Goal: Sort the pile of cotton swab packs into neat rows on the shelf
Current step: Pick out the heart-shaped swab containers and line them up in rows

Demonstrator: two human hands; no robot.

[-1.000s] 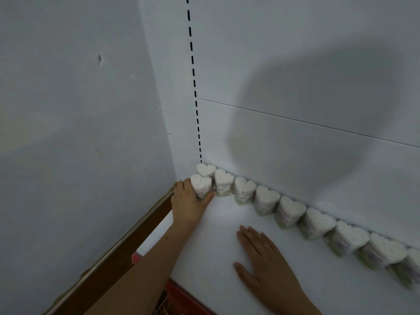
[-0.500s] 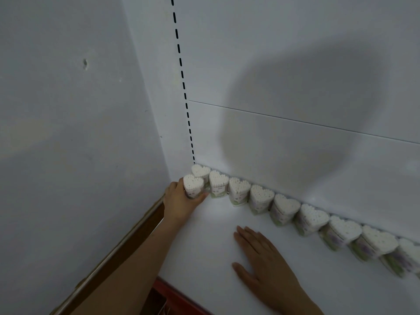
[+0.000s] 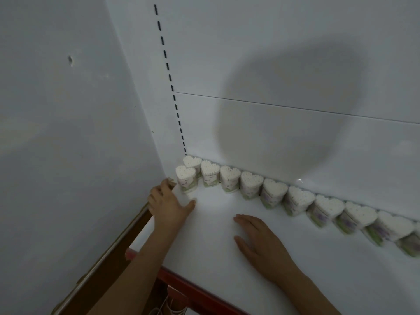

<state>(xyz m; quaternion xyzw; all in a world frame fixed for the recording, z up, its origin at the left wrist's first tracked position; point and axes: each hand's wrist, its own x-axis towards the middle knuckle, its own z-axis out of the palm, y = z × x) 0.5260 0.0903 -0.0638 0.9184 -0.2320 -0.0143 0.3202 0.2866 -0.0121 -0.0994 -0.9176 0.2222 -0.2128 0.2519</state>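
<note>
Eleven-odd swab-filled heart packs [image 3: 272, 193] (upright) line shelf [image 3: 295, 258]; both hands [image 3: 169, 204] relaxed, holding nothing.

Heart-shaped cotton swab packs [image 3: 272, 193] stand upright, one row mid-frame to right edge on white shelf [image 3: 227, 246]; one front pack [image 3: 186, 181] at left end.

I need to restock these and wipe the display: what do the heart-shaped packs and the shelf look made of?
Heart-shaped packs: probably clear glossy plastic, since white swab tips show on top and a printed label on the side. Shelf: smooth white board, painted metal or laminate; it shows a soft sheen and no grain, so I can't tell which.
</note>
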